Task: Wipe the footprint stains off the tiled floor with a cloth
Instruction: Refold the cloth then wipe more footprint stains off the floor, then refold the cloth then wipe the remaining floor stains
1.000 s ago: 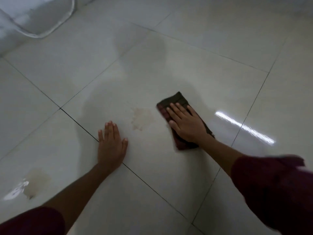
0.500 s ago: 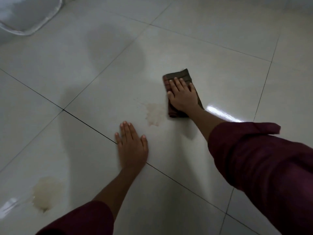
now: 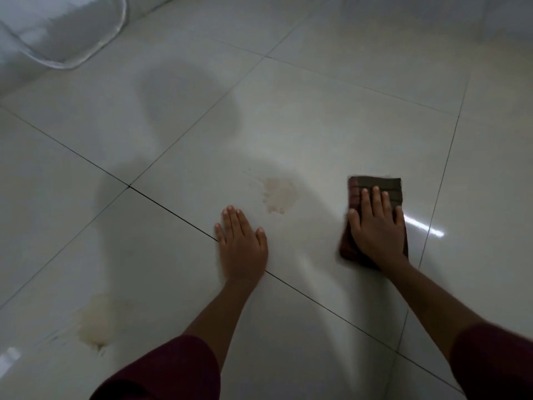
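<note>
Two stains show on the floor (image 3: 317, 111): one (image 3: 279, 194) just left of the cloth (image 3: 383, 187), another (image 3: 93, 324) far left. The right hand (image 3: 375, 229) lies flat, pressing the cloth; the left hand (image 3: 240, 243) rests open, left of the cloth. Best slide the cloth left across the near stain with firm, even pressure.

No readable text anywhere: no labels, brands, nos. or signs on the floor tiles (image 3: 331, 119), the dark cloth (image 3: 375, 184) or the sleeves. Pic's dim and a bit blurred.
</note>
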